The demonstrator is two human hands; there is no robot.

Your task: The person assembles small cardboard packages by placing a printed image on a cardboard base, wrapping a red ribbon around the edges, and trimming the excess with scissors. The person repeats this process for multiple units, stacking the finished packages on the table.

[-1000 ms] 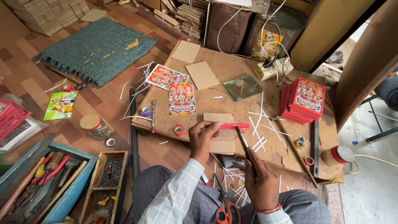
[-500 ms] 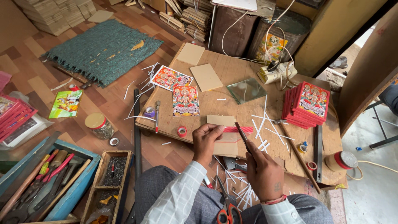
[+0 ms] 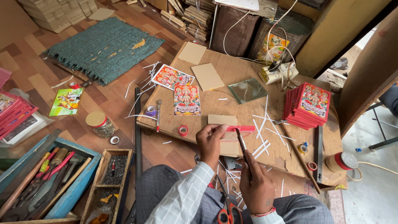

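**Board and red strip lie just ahead of both hands, strip running crosswise**

Board (image 3: 226, 135), a small tan rectangle of card, sits at the near edge of the wooden worktop (image 3: 232, 79), and the red strip (image 3: 242, 128) lies across its upper part with its long axis running side to side, sticking out past the board's right edge.

Nearest the person, orange-handled scissors (image 3: 228, 211) rest between the knees, below both hands. The right hand (image 3: 257, 188) is closed around the lower end of a thin dark tool (image 3: 241, 145), fingers curled about its shaft. The tool slants up and leftward from that hand, and its tip comes to the strip's lower edge near the strip's middle; whether it touches cannot be told.

The left hand (image 3: 211, 141) is the nearer one to the strip. It lies on the board's left part, fingers bent, thumb and fingertips pinching or pressing down the strip's left end. So the strip leads away rightward from the left hand and lies up and to the left of the right hand.

Left of the left hand sits a small red tape roll (image 3: 183, 130). Farther ahead lie a colourful print (image 3: 186, 99) and a glass pane (image 3: 247, 90); far right of the right hand stands a stack of red-bordered pictures (image 3: 309, 105).
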